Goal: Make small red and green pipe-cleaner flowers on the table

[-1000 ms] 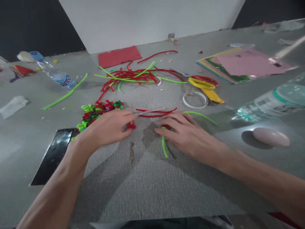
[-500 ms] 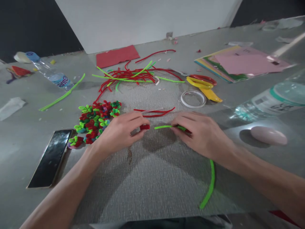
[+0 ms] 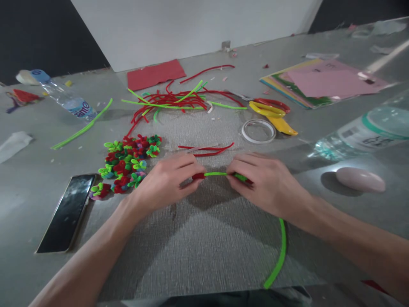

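One small red fuzzy piece [image 3: 198,175] is pinched by the left hand [image 3: 169,177]; the right hand [image 3: 266,183] grips a bright-green fuzzy stem [image 3: 215,174] reaching it, well inside the grey surface [image 3: 198,256]'s near edge.

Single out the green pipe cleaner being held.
The strand stretching from right hand toward left hand; others lie in the pile or beside the left bottle.

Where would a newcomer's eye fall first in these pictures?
Probably on the bright cluster of fuzzy pieces, just left of the left hand. Next, the green pipe cleaner in the right hand, its tip seemingly touching the left hand's red piece. Then the red-and-green tangle farther back.
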`<state>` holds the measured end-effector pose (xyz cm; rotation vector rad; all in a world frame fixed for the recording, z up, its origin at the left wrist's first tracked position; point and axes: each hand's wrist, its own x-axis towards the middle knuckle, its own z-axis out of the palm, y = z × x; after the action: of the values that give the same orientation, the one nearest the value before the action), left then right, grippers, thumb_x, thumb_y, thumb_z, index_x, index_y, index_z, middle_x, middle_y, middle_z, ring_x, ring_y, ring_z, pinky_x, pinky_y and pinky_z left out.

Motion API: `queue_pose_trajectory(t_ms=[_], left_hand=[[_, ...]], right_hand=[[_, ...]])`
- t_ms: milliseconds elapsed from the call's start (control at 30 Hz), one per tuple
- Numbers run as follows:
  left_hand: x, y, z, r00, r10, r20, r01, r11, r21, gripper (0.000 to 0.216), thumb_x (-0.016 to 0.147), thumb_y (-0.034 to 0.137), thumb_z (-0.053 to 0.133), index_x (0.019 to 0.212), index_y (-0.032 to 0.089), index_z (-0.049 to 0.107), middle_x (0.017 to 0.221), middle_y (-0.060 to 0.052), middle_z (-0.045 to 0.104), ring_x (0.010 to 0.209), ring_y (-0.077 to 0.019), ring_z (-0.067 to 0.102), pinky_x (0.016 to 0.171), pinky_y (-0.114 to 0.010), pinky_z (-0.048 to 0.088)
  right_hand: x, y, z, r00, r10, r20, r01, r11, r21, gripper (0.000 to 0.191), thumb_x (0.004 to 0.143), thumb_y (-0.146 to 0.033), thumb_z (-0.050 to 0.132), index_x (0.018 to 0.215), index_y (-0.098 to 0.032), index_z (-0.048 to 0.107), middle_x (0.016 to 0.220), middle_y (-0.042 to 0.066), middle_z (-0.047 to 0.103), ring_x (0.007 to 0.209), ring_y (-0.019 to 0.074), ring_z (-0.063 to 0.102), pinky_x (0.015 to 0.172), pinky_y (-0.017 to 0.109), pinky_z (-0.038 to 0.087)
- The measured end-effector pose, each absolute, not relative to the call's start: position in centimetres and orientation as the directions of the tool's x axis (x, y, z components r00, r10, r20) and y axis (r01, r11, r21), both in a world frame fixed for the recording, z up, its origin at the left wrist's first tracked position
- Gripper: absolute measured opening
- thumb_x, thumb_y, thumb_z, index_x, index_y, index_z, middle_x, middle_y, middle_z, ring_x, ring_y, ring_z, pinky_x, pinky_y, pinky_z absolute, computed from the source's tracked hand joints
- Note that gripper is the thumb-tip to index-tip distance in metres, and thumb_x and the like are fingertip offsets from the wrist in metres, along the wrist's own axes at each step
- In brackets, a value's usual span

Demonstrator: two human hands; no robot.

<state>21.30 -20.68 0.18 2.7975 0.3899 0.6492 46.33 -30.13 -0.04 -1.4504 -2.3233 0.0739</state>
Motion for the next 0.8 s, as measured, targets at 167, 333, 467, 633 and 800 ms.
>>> queue_pose_trajectory(t_ms=[167,333,467,633,800], left_hand=[[21.14,-20.71,0.39,0.858,0.333,0.391,0.216,-0.925,0.314,0.011,0.101,0.016,0.060,0.106,0.017,0.070,0.097,-0.005,0.070,0.090,-0.0166,0.065,0.082,-0.029,0.052],[21.29,-20.67,0.34,0.861,0.305,0.406,0.193,-0.936,0.295,0.011,0.101,0.015,0.062,0.107,0.016,0.071,0.097,-0.005,0.070,0.090,-0.0166,0.066,0.082,-0.029,0.053],[21.48,-20.79,0.25,0.858,0.304,0.414,0.196,-0.939,0.283,0.011,0.100,0.015,0.062,0.106,0.016,0.071,0.096,-0.005,0.071,0.089,-0.0166,0.066,0.081,-0.030,0.053],[21.56,-21.08,0.08,0.863,0.306,0.402,0.201,-0.938,0.281,0.014,0.100,0.014,0.061,0.110,0.017,0.071,0.098,-0.005,0.071,0.092,-0.0172,0.066,0.083,-0.031,0.053],[21.86,-21.55,-0.15,0.889,0.282,0.360,0.187,-0.943,0.276,0.014,0.101,0.014,0.058,0.109,0.017,0.069,0.097,-0.005,0.070,0.091,-0.0173,0.065,0.080,-0.030,0.052]], right_hand=[[46.38,-30.20,-0.07,-0.367,0.880,0.301,0.863,0.443,-0.244,0.017,0.100,-0.017,0.053,0.084,-0.019,0.062,0.081,0.003,0.062,0.075,0.0195,0.058,0.071,0.033,0.042],[46.34,-30.36,0.12,-0.345,0.884,0.315,0.864,0.430,-0.262,0.017,0.099,-0.017,0.055,0.083,-0.020,0.061,0.080,0.003,0.063,0.075,0.0190,0.058,0.071,0.032,0.043],[46.31,-30.38,0.17,-0.328,0.884,0.332,0.863,0.423,-0.275,0.016,0.097,-0.016,0.056,0.083,-0.020,0.061,0.081,0.004,0.064,0.076,0.0195,0.059,0.069,0.033,0.043],[46.02,-30.40,0.11,-0.393,0.864,0.315,0.848,0.473,-0.240,0.020,0.100,-0.016,0.053,0.082,-0.020,0.060,0.079,0.003,0.062,0.073,0.0185,0.055,0.070,0.034,0.042],[45.54,-30.55,0.00,-0.422,0.850,0.314,0.828,0.503,-0.247,0.019,0.099,-0.014,0.051,0.084,-0.019,0.061,0.081,0.003,0.063,0.075,0.0190,0.057,0.071,0.033,0.043]])
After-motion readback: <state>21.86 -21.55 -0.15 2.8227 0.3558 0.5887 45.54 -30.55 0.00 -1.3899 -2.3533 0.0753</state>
